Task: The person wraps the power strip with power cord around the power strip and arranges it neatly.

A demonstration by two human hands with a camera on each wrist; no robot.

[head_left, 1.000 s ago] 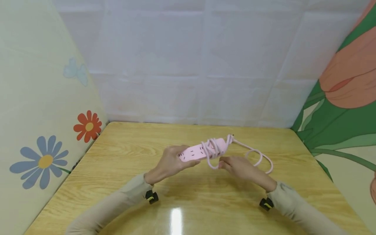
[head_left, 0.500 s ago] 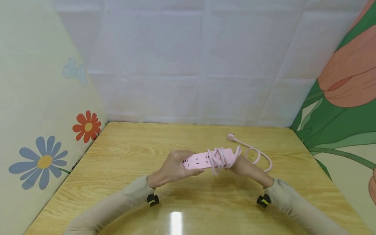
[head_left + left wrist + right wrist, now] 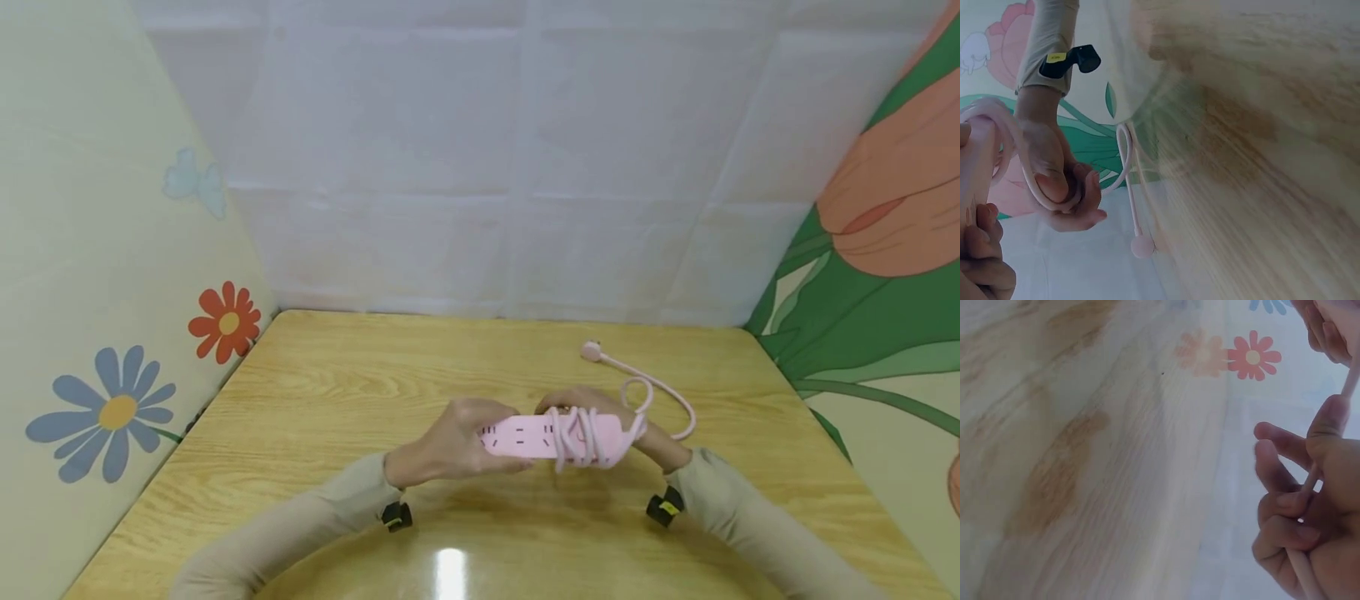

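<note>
A pink power strip (image 3: pixel 528 435) is held level above the table, gripped at its left end by my left hand (image 3: pixel 459 440). Several turns of its pale pink cord (image 3: pixel 576 437) wrap round the strip's right half. Behind that wrapped end is my right hand (image 3: pixel 573 398), partly hidden by the strip in the head view. In the right wrist view the fingers of my right hand (image 3: pixel 1297 512) curl round the cord. From there the free cord loops to the right and ends in a round plug (image 3: pixel 592 351) lying farther back on the table.
The wooden table (image 3: pixel 375 358) meets a white sheet (image 3: pixel 480 208) at its back edge. Flower-printed panels flank it, one at the left (image 3: pixel 112 275) and one at the right (image 3: pixel 885 333).
The strip and both hands have come nearer and a little to the right, and the strip now lies level. My right hand has passed from the near side to behind the strip, carrying cord.
</note>
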